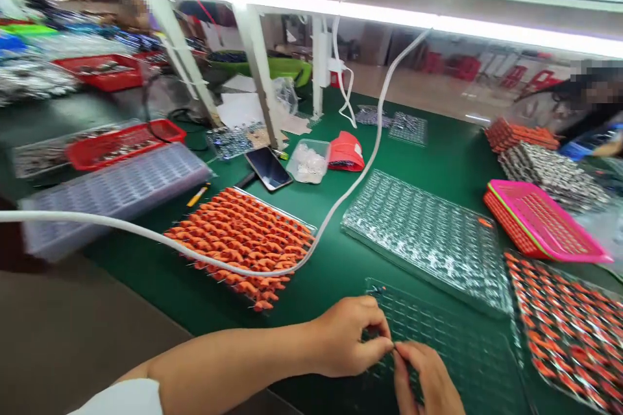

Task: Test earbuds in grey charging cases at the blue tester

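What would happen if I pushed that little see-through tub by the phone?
The tub looks like thin plastic, so it's probably light and slides easily. It's low and wide, so it likely won't tip. No lid shows, so a hard bump might spill the whitish bits.

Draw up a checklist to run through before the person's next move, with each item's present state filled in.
1. Both hands in view: ok; left hand shows whole, right hand is cut off by the picture's lower edge.
2. Fingertips brought together: ok; they meet over the near clear tray.
3. Part seated between the fingertips: cannot tell; too small to make out.
4. Orange pieces seen unobstructed: not ok; the white cable crosses in front of them.
5. Cable off the orange pieces: cannot tell; contact is unclear from this view.
6. Phone away from the hands: ok; it lies beyond the orange pieces.
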Tool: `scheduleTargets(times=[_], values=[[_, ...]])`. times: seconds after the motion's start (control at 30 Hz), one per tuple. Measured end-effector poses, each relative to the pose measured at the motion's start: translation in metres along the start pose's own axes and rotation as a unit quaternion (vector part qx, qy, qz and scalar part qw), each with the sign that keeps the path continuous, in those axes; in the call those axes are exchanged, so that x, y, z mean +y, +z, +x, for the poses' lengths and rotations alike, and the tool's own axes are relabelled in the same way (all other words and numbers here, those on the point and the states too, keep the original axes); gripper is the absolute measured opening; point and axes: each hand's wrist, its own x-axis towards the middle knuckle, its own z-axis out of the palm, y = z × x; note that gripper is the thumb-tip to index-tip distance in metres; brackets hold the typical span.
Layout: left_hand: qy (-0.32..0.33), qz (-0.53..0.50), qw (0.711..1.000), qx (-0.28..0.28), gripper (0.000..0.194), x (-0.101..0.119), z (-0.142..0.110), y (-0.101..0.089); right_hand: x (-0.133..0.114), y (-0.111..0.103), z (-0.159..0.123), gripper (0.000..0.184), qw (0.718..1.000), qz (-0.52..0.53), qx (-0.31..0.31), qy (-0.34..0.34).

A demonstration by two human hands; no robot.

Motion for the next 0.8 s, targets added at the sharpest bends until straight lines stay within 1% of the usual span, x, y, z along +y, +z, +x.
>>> scheduleTargets(times=[0.03, 0.13, 0.2, 0.27, 0.47, 0.67, 0.8], values=[[-0.002, -0.008, 1.000, -0.002, 0.008, 0.003, 0.000, -0.002, -0.009, -0.002, 0.002, 0.018, 1.000, 0.001, 0.008, 0.018], [-0.013, -0.037, 0.999, -0.031, 0.011, 0.010, 0.001, -0.008, -0.028, -0.005, 0.007, 0.017, 0.994, 0.053, -0.016, 0.094], [-0.024, -0.049, 0.997, -0.053, 0.014, 0.013, 0.002, -0.010, -0.033, -0.008, 0.010, 0.015, 0.986, 0.084, -0.036, 0.138], [-0.036, -0.055, 0.996, -0.065, 0.015, 0.014, 0.003, -0.011, -0.034, -0.010, 0.010, 0.015, 0.981, 0.098, -0.049, 0.161], [-0.086, -0.095, 0.988, -0.086, 0.016, 0.013, 0.005, -0.011, -0.034, -0.012, 0.007, 0.018, 0.980, 0.107, -0.046, 0.163], [-0.131, -0.198, 0.966, -0.106, 0.015, 0.007, 0.007, -0.010, -0.033, -0.015, 0.007, 0.020, 0.977, 0.123, -0.037, 0.171], [-0.145, -0.227, 0.958, -0.094, 0.015, 0.006, 0.008, -0.016, -0.031, -0.017, 0.005, 0.025, 0.977, 0.129, -0.006, 0.168]])
